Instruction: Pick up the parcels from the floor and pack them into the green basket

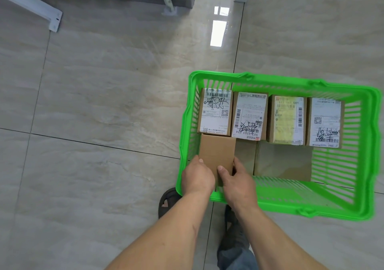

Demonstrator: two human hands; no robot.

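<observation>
Here we see both hands, left (197,176) and right (236,181), closed around a plain brown cardboard parcel (217,155) at the near-left corner of the green slatted plastic basket (291,205), just beside four labelled cardboard parcels (270,118) lining its far wall.

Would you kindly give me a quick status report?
Left hand and right hand both grip plain parcel, inside green basket. Four labelled parcels behind. Nothing obstructing.
</observation>
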